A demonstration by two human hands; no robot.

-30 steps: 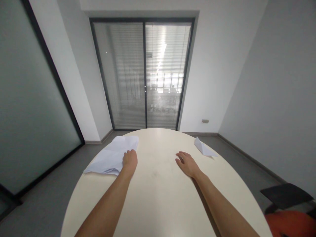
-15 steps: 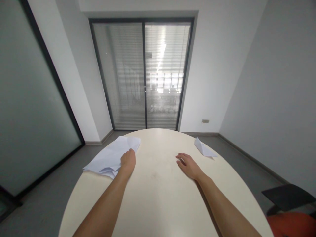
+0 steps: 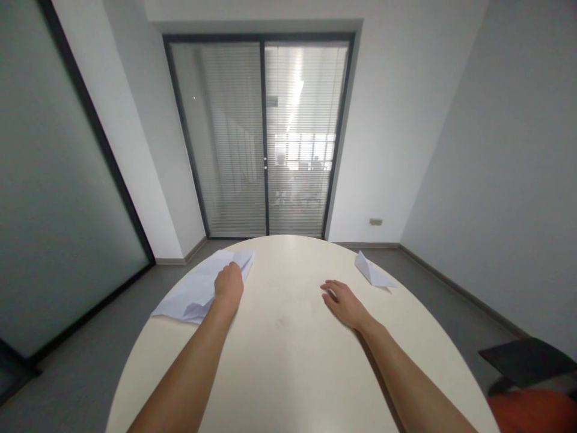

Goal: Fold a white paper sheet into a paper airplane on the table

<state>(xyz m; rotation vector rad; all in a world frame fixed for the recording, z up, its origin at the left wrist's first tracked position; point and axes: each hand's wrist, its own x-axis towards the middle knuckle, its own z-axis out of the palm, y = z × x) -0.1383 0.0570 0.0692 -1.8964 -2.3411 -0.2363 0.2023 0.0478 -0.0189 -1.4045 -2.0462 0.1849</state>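
My left hand (image 3: 228,281) is closed at the right side of some white sheets of paper (image 3: 193,287), gripping the paper near its edge. Just past my knuckles the paper is creased and lifted, and its near edge is rumpled beside my wrist. The fingertips are hidden under the hand. My right hand (image 3: 343,302) rests on the tabletop with thumb and fingers apart and holds nothing. Beyond it, to the right, lies a folded white paper (image 3: 372,272) with a raised point, not touched by either hand.
Both forearms lie over a round cream table (image 3: 282,361). An orange chair seat (image 3: 532,409) with a black part (image 3: 527,359) stands at the lower right. A glass door with blinds (image 3: 265,138) is behind the table, and a frosted glass panel (image 3: 58,198) stands at left.
My left hand has shifted slightly away from me and left. The paper's far right edge is now more creased, and its near edge lies differently. My right hand stays put.
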